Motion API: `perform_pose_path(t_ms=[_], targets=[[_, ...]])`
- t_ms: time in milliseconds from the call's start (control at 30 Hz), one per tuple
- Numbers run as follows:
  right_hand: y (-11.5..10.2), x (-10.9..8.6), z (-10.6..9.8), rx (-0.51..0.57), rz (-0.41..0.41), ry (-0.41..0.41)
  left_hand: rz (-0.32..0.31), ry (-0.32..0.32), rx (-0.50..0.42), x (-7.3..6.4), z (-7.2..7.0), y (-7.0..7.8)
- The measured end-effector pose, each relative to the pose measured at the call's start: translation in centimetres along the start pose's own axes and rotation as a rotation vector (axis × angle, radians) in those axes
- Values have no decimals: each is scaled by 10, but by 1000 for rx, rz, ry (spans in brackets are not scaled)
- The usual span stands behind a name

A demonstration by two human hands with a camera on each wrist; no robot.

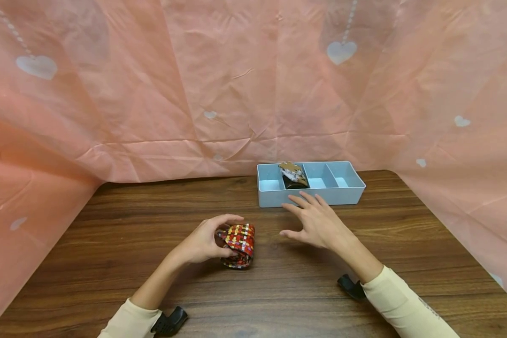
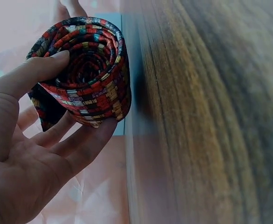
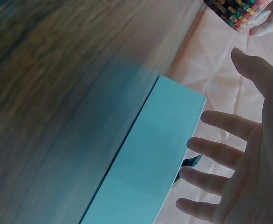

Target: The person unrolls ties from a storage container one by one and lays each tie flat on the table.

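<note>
Left hand (image 1: 202, 241) grips rolled tie (image 1: 243, 238), thumb on its spiral end, other fingers around the far side. Tie is in front of the blue divided box (image 1: 270, 199), toward its left end, well apart; roll axis runs roughly boxward, spiral facing away from box. Right hand (image 1: 319, 226) nearer box, just in front, fingers spread, holding nothing; box contact unclear. Tie: red-yellow-black-white check, pointed end loose on palm side.
</note>
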State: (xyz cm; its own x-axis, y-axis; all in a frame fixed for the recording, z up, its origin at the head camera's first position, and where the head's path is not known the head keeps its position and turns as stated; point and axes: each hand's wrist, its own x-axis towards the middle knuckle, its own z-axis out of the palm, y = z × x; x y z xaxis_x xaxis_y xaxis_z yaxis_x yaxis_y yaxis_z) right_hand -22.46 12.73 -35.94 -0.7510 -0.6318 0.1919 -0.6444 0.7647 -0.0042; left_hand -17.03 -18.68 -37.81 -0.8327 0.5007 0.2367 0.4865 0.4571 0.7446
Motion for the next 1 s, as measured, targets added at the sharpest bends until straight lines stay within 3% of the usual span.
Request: perform_pose_path(t_ms=[433, 1000], targets=[[-1, 1, 1, 2, 3, -5, 20, 22, 18, 13, 3, 2], [-3, 5, 0, 4, 1, -11, -9, 52, 72, 44, 9, -8]])
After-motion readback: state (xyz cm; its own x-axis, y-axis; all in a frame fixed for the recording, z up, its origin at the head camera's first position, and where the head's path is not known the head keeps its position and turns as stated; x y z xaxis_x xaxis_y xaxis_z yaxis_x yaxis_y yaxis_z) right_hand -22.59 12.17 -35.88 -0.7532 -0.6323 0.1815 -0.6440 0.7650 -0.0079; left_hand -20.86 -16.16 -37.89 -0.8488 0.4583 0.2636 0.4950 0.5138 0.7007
